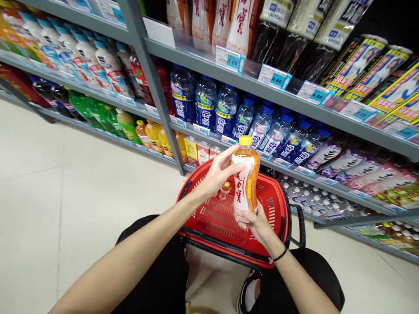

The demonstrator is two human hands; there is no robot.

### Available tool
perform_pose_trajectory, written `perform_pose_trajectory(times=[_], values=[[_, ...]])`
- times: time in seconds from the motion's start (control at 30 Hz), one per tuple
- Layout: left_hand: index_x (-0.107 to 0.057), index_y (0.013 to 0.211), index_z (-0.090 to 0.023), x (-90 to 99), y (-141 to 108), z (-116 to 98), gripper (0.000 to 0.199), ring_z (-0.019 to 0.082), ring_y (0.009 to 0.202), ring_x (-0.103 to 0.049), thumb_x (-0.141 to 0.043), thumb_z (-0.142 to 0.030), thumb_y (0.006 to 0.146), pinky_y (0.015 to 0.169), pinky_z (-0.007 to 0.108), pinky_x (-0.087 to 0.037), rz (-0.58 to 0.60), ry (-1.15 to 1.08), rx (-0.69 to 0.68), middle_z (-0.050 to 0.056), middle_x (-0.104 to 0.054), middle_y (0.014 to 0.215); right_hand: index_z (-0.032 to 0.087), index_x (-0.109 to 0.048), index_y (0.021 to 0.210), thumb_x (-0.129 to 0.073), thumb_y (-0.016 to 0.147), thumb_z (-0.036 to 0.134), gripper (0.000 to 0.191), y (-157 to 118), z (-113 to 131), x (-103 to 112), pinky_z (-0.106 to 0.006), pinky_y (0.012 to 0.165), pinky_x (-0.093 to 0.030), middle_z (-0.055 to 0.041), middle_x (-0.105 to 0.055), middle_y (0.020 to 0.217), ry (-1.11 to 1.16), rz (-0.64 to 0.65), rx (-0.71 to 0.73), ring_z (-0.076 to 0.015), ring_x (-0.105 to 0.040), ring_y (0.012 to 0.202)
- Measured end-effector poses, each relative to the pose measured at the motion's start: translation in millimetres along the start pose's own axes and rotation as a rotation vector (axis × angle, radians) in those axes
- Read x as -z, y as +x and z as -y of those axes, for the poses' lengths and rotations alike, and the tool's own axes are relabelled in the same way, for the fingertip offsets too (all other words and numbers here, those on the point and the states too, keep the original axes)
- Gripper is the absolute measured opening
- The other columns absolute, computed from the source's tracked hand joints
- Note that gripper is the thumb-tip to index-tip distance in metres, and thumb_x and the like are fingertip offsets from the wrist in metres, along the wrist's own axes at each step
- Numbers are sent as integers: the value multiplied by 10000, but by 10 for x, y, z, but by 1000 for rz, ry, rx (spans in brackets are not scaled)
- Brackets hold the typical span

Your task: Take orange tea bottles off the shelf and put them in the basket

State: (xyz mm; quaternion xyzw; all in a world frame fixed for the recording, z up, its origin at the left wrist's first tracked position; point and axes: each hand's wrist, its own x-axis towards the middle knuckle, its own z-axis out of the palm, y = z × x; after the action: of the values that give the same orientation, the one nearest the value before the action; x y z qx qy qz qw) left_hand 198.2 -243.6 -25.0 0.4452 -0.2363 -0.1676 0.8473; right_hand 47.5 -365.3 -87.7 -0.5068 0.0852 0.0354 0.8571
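Observation:
An orange drink bottle (246, 183) with a yellow cap and a white label is held slightly tilted above the red shopping basket (278, 209). My left hand (222, 171) grips its upper part, thumb across the label and fingers behind the neck. Around the bottle's lower end, my right hand (257, 222) is closed from below. Inside the basket, under my left hand, lies a small bottle (224, 190) with an orange cap, partly hidden. The basket stands on the floor between my knees.
Grey shelves (209, 59) of drinks run across the front, with price tags (231, 59) on their edges. Blue-capped bottles (224, 109) stand just beyond the basket. The basket's black handle (301, 226) sticks out to the right. Pale tiled floor (65, 196) extends to the left.

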Motion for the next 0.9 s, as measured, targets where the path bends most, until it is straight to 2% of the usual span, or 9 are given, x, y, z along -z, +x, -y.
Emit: perform_pose_trajectory(times=[0.1, 0.27, 0.47, 0.6, 0.73, 0.9], values=[[-713, 1315, -231, 0, -2, -54, 611, 255, 1286, -667, -907, -345, 747, 1174, 418, -474, 53, -11, -44, 100, -714, 1388, 247, -570, 1141, -946, 681, 487, 641, 1, 26, 7, -225, 442, -299, 7, -615, 809, 31, 23, -8, -102, -452, 566], [-730, 1303, -210, -39, -27, -149, 581, 262, 1257, -688, -904, -309, 757, 1139, 405, -505, 135, 13, -83, 116, -726, 1365, 271, -566, 1227, -958, 652, 413, 710, 27, 34, 29, -236, 494, -346, -30, -669, 939, 22, 18, -53, -155, -564, 690], [-691, 1369, -179, -39, -92, -172, 648, 288, 1227, -706, -893, -314, 768, 1086, 448, -552, 262, 85, -30, 162, -713, 1375, 264, -551, 1188, -986, 627, 433, 729, 71, 64, 38, -250, 508, -403, -11, -642, 924, -73, 92, -86, -150, -518, 695], [-654, 1418, -171, -14, -124, -96, 720, 295, 1218, -714, -899, -312, 756, 1080, 451, -557, 265, 121, 24, 180, -698, 1396, 241, -530, 1182, -993, 627, 476, 760, 78, 73, 47, -257, 531, -425, -3, -634, 910, -111, 114, -92, -140, -518, 688], [-642, 1425, -171, -5, -105, -18, 741, 292, 1231, -711, -904, -288, 743, 1101, 450, -548, 220, 142, -4, 176, -701, 1396, 228, -516, 1149, -989, 659, 441, 714, 63, 57, 88, -259, 545, -430, 13, -655, 880, -139, 121, -101, -114, -515, 619], [-637, 1425, -166, -19, -82, 24, 730, 272, 1235, -711, -902, -277, 755, 1096, 413, -551, 225, 130, -10, 174, -690, 1420, 228, -509, 1117, -985, 672, 462, 693, 67, 22, 122, -254, 524, -423, 16, -659, 877, -163, 85, -78, -110, -523, 599]])
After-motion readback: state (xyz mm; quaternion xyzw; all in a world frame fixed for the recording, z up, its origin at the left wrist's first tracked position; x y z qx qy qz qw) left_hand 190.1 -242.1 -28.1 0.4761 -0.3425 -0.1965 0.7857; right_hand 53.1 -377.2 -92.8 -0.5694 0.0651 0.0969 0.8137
